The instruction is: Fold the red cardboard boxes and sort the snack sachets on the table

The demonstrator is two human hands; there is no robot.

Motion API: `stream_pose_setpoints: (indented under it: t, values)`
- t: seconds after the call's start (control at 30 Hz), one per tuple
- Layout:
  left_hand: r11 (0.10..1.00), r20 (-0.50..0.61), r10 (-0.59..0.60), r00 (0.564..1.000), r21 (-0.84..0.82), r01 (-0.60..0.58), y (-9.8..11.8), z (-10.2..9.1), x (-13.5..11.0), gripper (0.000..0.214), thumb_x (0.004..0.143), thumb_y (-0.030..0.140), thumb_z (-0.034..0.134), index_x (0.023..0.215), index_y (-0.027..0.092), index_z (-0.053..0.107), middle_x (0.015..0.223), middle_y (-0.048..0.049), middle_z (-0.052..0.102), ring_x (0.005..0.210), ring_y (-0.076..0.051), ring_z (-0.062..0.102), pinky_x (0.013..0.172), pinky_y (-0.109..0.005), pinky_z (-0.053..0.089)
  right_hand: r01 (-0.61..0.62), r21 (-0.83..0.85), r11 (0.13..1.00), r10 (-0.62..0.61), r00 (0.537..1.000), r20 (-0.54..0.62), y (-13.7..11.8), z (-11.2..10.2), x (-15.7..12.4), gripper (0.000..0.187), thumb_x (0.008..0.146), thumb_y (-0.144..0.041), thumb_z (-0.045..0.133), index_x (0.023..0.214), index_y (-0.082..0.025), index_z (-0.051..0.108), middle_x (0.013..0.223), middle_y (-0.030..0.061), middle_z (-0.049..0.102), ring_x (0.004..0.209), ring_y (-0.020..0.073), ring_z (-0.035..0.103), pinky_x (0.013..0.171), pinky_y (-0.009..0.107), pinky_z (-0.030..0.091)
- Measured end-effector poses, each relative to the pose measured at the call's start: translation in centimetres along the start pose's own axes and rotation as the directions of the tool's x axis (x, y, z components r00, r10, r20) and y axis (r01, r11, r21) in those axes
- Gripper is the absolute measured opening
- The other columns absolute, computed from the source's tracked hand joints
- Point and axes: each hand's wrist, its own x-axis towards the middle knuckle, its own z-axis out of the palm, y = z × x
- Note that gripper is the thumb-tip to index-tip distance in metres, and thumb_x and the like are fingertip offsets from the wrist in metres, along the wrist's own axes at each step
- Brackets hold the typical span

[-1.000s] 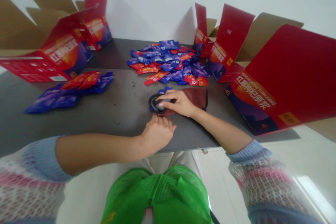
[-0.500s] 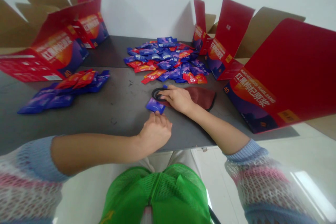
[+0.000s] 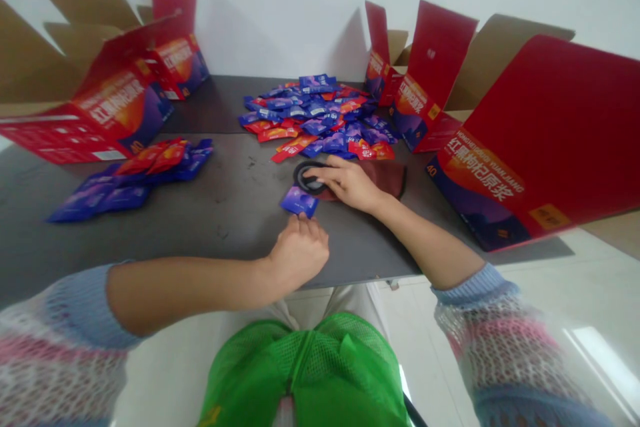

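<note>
My left hand (image 3: 299, 253) rests near the front edge of the dark table (image 3: 230, 207), fingers curled, their tips at the near corner of a small blue sachet (image 3: 299, 201) lying flat. My right hand (image 3: 347, 182) lies over a dark red pouch (image 3: 387, 177), fingers stretched onto a black ring-shaped object (image 3: 306, 177) at the pouch's left end. A heap of blue and red sachets (image 3: 320, 119) sits behind it.
A row of blue and red sachets (image 3: 133, 173) lies at the left. Open red printed cartons stand at the left (image 3: 113, 103), back right (image 3: 417, 97) and right (image 3: 520, 167). Green mesh fabric (image 3: 305, 373) lies on my lap below the table edge.
A blue sachet has come out from under the black ring and now lies beside my left fingertips. My right hand and the pouch shifted slightly right and away.
</note>
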Motion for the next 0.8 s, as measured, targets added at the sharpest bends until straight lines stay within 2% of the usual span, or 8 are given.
stream_pose_setpoints:
  t: [0.1,0.2,0.33,0.47,0.53,0.63,0.73,0.8]
  values:
    - [0.998,0.049,-0.006,0.999,-0.054,0.009,-0.1,-0.3,0.1,0.026,0.087,0.006,0.049,0.079,0.002,0.073,0.072,-0.022,0.071,0.065,-0.03,0.07,0.063,-0.04,0.048,0.122,-0.083,0.989,-0.11,0.984,0.139,-2.6,1.3,0.1,0.037,0.1,-0.026,0.044,0.13,-0.031,0.065,0.108,0.0065,0.059,0.094,0.0167,0.056,0.078,0.026,0.044]
    - [0.995,0.062,-0.021,0.998,-0.096,0.027,0.0,-0.5,0.3,0.026,0.088,0.007,0.049,0.076,0.005,0.072,0.069,-0.019,0.07,0.061,-0.027,0.067,0.063,-0.039,0.046,0.105,-0.253,0.962,-0.057,0.98,0.192,-4.5,1.7,0.4,0.035,0.098,-0.029,0.052,0.128,-0.038,0.065,0.11,0.006,0.058,0.094,0.0184,0.055,0.072,0.026,0.042]
    - [0.993,0.071,-0.054,0.996,-0.102,0.061,0.0,-0.5,0.4,0.026,0.087,0.007,0.048,0.081,0.003,0.073,0.077,-0.0232,0.072,0.07,-0.03,0.069,0.064,-0.038,0.046,-0.111,-0.432,0.895,0.181,0.975,0.125,-4.6,1.4,1.4,0.036,0.101,-0.029,0.042,0.126,-0.036,0.067,0.11,0.0095,0.059,0.093,0.0222,0.058,0.065,0.029,0.041]
    - [0.979,0.074,-0.121,0.99,-0.155,0.131,-1.1,-0.6,0.3,0.022,0.083,0.011,0.051,0.077,0.006,0.072,0.071,-0.019,0.069,0.065,-0.029,0.067,0.063,-0.04,0.049,-0.39,-0.535,0.749,0.481,0.876,0.035,-2.2,0.2,1.8,0.041,0.1,-0.025,0.036,0.125,-0.032,0.069,0.113,0.0142,0.06,0.094,0.026,0.062,0.067,0.032,0.044]
    - [0.972,0.018,-0.113,0.993,-0.204,0.115,-2.0,-0.6,0.2,0.022,0.084,0.017,0.053,0.081,0.008,0.073,0.075,-0.0166,0.069,0.071,-0.029,0.067,0.079,-0.046,0.052,-0.487,-0.544,0.683,0.584,0.811,0.007,-0.8,-0.7,1.4,0.044,0.1,-0.023,0.035,0.126,-0.034,0.068,0.116,0.0149,0.061,0.094,0.0272,0.064,0.069,0.034,0.046]
    - [0.958,-0.027,-0.155,0.988,-0.247,0.144,-3.0,-0.4,0.4,0.032,0.087,0.026,0.054,0.105,0.007,0.074,0.106,-0.0215,0.07,0.1,-0.033,0.066,0.101,-0.051,0.046,-0.566,-0.521,0.639,0.646,0.763,-0.036,0.6,-1.9,0.4,0.044,0.099,-0.026,0.036,0.126,-0.038,0.068,0.117,0.0135,0.062,0.095,0.0281,0.065,0.072,0.036,0.047]
    - [0.927,0.138,-0.246,0.959,-0.255,0.274,-3.2,0.4,1.2,0.054,0.089,0.035,0.052,0.132,0.004,0.06,0.127,-0.0268,0.062,0.111,-0.038,0.063,0.085,-0.047,0.054,-0.579,-0.457,0.675,0.617,0.783,-0.081,0.7,-2.1,-0.1,0.043,0.1,-0.028,0.036,0.13,-0.04,0.064,0.118,0.0099,0.063,0.094,0.0257,0.065,0.074,0.035,0.048]
    - [0.906,0.279,-0.286,0.917,-0.233,0.354,-3.4,1.2,1.7,0.057,0.093,0.034,0.046,0.14,0.002,0.051,0.123,-0.0285,0.064,0.1,-0.037,0.067,0.071,-0.043,0.056,-0.565,-0.391,0.726,0.573,0.812,-0.108,0.2,-1.8,-0.1,0.045,0.1,-0.027,0.035,0.134,-0.041,0.06,0.119,0.0069,0.063,0.093,0.0233,0.065,0.075,0.033,0.048]
